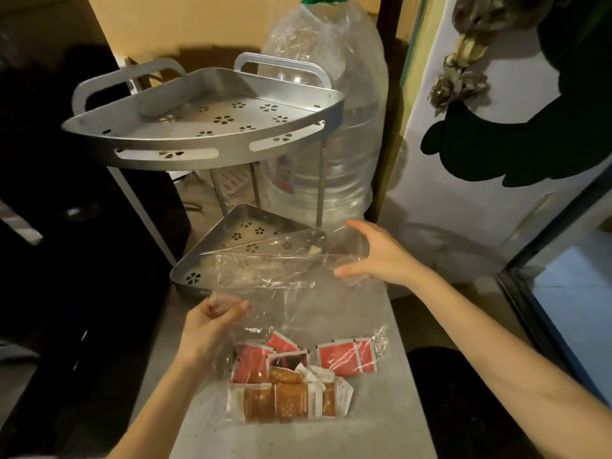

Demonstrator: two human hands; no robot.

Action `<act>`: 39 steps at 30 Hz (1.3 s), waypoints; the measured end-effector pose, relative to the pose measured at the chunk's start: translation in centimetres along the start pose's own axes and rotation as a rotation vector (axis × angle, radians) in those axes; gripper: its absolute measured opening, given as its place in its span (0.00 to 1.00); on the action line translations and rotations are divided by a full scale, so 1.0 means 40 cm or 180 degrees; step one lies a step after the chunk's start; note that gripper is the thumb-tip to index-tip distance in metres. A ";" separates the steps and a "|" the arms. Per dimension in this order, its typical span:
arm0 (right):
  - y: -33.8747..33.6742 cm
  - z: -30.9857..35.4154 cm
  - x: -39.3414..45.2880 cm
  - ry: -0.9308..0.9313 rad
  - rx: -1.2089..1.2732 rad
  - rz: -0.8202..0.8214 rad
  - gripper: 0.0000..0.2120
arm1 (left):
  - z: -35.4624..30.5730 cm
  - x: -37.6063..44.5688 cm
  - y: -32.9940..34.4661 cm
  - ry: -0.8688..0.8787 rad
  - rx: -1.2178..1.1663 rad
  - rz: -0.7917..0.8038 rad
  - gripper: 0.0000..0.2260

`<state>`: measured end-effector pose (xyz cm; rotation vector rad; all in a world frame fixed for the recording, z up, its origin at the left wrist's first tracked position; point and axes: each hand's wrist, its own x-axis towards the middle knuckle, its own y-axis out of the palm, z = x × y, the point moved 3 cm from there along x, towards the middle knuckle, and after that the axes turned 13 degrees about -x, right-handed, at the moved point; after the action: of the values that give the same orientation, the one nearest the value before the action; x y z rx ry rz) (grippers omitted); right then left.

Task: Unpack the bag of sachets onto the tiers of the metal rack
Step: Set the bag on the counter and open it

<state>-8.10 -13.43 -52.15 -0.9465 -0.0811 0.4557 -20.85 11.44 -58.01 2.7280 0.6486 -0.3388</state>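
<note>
Grey surface (298, 435): my left grip (207, 321) pinches the bag (298, 293) mouth; right grip (377, 256) spread, empty. Next I'd lift sachets (284, 382) below onto the rack (205, 134).

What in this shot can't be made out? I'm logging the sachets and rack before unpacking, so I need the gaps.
Head view only:
- Sachets: print too small and blurred behind the clear bag; overlapping, so no count.
- Lower tier: near part veiled by the bag.
- Water bottle: label hidden behind a rack post and plastic wrap.
- Left side: too dark to identify.
- Right hand: whether it grips the bag is unclear.
</note>
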 end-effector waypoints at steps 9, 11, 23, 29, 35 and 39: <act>0.027 0.117 0.090 -0.0280 -0.1580 0.0487 0.61 | 0.015 -0.009 -0.026 -0.0581 -0.0818 0.0030 0.09; 0.029 0.132 0.104 -0.0350 -0.1854 0.0568 0.62 | 0.013 -0.010 -0.024 -0.0542 -0.0832 0.0031 0.06; 0.099 0.271 0.170 -0.1392 -0.1884 0.1340 0.60 | 0.007 0.012 -0.029 -0.0116 -0.0195 0.0116 0.04; 0.098 0.283 0.173 -0.0947 -0.2212 0.1967 0.49 | 0.003 0.009 -0.026 -0.0012 0.0092 0.0189 0.05; 0.090 0.288 0.127 -0.1073 -0.1944 0.1771 0.24 | 0.001 -0.006 -0.022 -0.0147 -0.0279 0.0300 0.12; 0.075 0.282 0.099 -0.1096 -0.1554 0.1586 0.13 | 0.008 -0.015 -0.028 -0.0162 -0.0314 0.0507 0.20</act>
<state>-8.51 -1.67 -48.41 -1.3646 -0.2811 1.0929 -21.95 12.04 -58.41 2.6463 0.4198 -0.3277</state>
